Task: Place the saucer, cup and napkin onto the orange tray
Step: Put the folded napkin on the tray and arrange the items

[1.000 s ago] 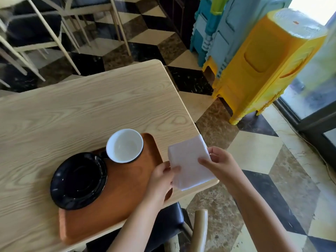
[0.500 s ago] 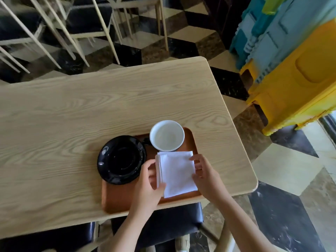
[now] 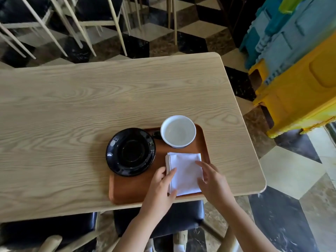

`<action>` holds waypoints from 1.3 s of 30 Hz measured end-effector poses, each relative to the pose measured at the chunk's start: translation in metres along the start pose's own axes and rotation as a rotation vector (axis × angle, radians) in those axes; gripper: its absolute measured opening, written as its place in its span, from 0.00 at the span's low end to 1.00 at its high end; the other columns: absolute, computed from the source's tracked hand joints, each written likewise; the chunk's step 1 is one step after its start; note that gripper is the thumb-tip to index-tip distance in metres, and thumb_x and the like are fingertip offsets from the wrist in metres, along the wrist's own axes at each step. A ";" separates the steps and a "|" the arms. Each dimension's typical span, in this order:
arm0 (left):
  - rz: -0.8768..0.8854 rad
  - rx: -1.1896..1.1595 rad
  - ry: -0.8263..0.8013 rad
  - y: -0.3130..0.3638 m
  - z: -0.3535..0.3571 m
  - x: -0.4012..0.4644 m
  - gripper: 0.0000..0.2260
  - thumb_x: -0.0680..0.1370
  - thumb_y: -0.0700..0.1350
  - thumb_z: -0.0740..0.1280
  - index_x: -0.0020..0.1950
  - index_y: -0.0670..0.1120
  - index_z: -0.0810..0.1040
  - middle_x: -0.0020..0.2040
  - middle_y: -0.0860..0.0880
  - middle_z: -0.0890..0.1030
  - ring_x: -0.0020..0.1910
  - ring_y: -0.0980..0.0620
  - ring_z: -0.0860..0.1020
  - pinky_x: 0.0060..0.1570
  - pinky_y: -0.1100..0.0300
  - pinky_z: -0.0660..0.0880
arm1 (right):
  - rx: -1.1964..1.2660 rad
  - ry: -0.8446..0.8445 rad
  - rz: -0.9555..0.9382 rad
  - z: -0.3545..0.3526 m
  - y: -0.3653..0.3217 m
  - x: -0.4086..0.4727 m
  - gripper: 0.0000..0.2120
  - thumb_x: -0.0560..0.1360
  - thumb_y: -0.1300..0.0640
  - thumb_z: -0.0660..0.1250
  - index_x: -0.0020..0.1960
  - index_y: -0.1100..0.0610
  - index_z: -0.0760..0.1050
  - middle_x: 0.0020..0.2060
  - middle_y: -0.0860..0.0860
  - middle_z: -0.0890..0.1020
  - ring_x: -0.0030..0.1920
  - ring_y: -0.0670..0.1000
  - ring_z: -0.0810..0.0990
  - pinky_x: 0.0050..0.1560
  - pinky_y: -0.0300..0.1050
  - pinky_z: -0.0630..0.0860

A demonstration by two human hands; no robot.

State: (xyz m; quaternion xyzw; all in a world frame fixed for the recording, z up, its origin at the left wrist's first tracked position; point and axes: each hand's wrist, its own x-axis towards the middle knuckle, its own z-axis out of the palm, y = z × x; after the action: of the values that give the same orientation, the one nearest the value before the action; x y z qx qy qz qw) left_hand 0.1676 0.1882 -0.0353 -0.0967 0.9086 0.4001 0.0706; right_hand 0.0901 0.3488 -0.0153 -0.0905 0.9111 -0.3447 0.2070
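Observation:
The orange tray [image 3: 138,191] lies at the near edge of the wooden table [image 3: 91,99]. A black saucer [image 3: 130,151] rests on the tray's left part, overhanging its left rim. A white cup [image 3: 178,131] stands upright and empty at the tray's far right corner. A folded white napkin [image 3: 185,170] lies flat on the tray's right half, below the cup. My left hand [image 3: 161,186] touches the napkin's left edge with fingers spread. My right hand [image 3: 212,180] rests its fingertips on the napkin's right edge, fingers apart.
Stacked yellow and blue plastic stools [image 3: 298,73] stand to the right of the table. Chairs with pale legs [image 3: 76,24] stand beyond the far edge. A dark seat [image 3: 163,217] sits under the near edge below the tray.
The napkin went from held in the air right of the tray to lying flat on it. Both hands have loosened and now only touch its edges.

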 end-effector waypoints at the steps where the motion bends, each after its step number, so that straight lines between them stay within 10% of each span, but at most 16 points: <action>1: 0.014 0.004 0.004 -0.001 0.000 -0.001 0.28 0.71 0.38 0.70 0.70 0.48 0.68 0.64 0.48 0.67 0.59 0.52 0.72 0.61 0.69 0.65 | -0.013 0.007 -0.020 0.001 0.002 -0.001 0.24 0.72 0.66 0.64 0.67 0.54 0.70 0.47 0.49 0.73 0.43 0.50 0.73 0.47 0.36 0.69; 7: 0.100 0.177 0.078 -0.009 0.002 -0.007 0.27 0.67 0.41 0.75 0.64 0.47 0.74 0.70 0.41 0.68 0.61 0.47 0.71 0.60 0.53 0.74 | -0.306 0.127 -0.193 0.015 0.018 -0.012 0.26 0.66 0.60 0.73 0.62 0.57 0.74 0.59 0.54 0.76 0.55 0.54 0.77 0.42 0.44 0.80; 11: 0.183 0.344 0.021 -0.012 0.002 -0.006 0.25 0.68 0.46 0.74 0.63 0.44 0.74 0.72 0.44 0.69 0.58 0.47 0.74 0.56 0.54 0.77 | -0.504 0.110 -0.350 0.020 0.023 -0.015 0.22 0.72 0.52 0.58 0.63 0.58 0.74 0.68 0.55 0.72 0.70 0.53 0.62 0.67 0.47 0.62; 19: 0.218 0.462 0.003 -0.012 -0.005 -0.008 0.24 0.71 0.48 0.69 0.65 0.46 0.72 0.71 0.44 0.69 0.59 0.47 0.76 0.48 0.54 0.80 | -0.599 0.089 -0.284 0.023 0.011 -0.017 0.22 0.75 0.50 0.52 0.63 0.59 0.74 0.66 0.58 0.75 0.70 0.55 0.65 0.66 0.51 0.59; 26: 0.145 0.518 0.237 -0.031 -0.053 -0.022 0.21 0.77 0.50 0.58 0.68 0.47 0.70 0.71 0.45 0.69 0.70 0.48 0.66 0.67 0.47 0.66 | -0.603 0.047 -0.467 0.049 -0.052 -0.003 0.23 0.71 0.51 0.54 0.63 0.56 0.74 0.65 0.54 0.76 0.68 0.54 0.70 0.62 0.55 0.73; 33: -0.090 0.699 0.059 -0.078 -0.087 -0.033 0.28 0.79 0.59 0.40 0.68 0.48 0.70 0.69 0.42 0.73 0.70 0.45 0.68 0.64 0.37 0.65 | -0.691 -0.071 -0.522 0.079 -0.086 0.018 0.23 0.69 0.51 0.53 0.58 0.54 0.79 0.60 0.52 0.81 0.64 0.53 0.76 0.59 0.58 0.74; 39: -0.071 0.690 0.040 -0.079 -0.087 -0.044 0.23 0.76 0.57 0.51 0.67 0.50 0.71 0.69 0.44 0.73 0.70 0.47 0.67 0.64 0.39 0.65 | -0.720 -0.061 -0.568 0.083 -0.078 0.012 0.20 0.70 0.51 0.63 0.59 0.55 0.78 0.60 0.53 0.81 0.65 0.54 0.75 0.61 0.61 0.72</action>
State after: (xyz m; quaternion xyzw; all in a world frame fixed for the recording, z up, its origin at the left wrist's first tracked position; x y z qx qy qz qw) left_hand 0.2239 0.0766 -0.0242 -0.1065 0.9876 0.0646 0.0951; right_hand 0.1173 0.2382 -0.0233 -0.4127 0.9056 -0.0463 0.0865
